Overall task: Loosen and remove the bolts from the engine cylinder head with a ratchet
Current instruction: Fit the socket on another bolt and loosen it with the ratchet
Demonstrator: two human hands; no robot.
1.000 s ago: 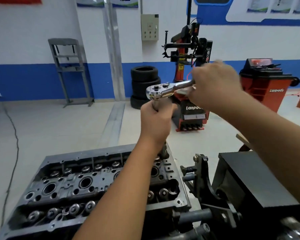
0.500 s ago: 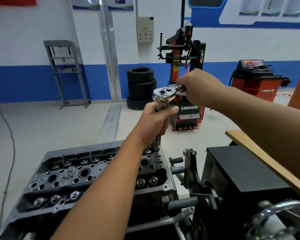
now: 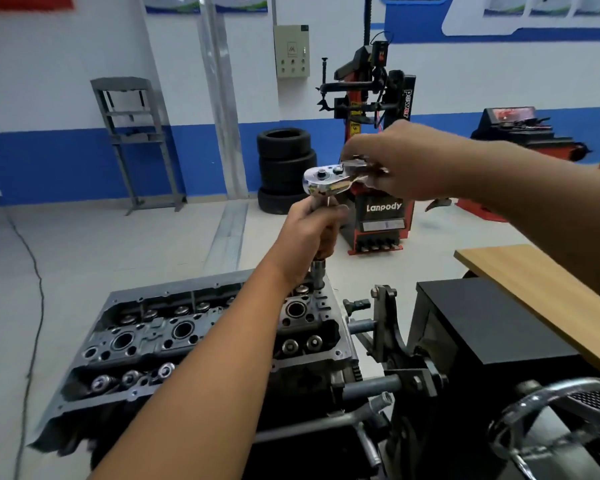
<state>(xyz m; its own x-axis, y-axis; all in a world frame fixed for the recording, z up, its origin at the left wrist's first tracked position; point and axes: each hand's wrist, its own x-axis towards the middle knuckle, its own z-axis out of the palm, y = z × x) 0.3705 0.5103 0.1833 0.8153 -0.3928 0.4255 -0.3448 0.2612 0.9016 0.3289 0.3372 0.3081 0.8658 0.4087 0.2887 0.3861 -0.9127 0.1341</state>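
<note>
A grey engine cylinder head (image 3: 160,337) lies low in the view, with valve springs and round bores along its top. A chrome ratchet (image 3: 324,180) stands above its far right corner on a long upright extension (image 3: 317,275) that reaches down to the head. My left hand (image 3: 312,233) grips the extension just under the ratchet's head. My right hand (image 3: 400,161) grips the ratchet's handle, which points right and is mostly hidden inside the fist. The bolt under the socket is hidden.
The head sits on an engine stand with a bracket (image 3: 387,327) and a black box (image 3: 492,327) to the right. A wooden board (image 3: 541,292) runs along the right edge. Stacked tyres (image 3: 284,168) and a red tyre changer (image 3: 378,150) stand behind on the floor.
My right hand has swung the ratchet's handle through a small arc while my left hand keeps its grip on the extension. The camera has shifted slightly.
</note>
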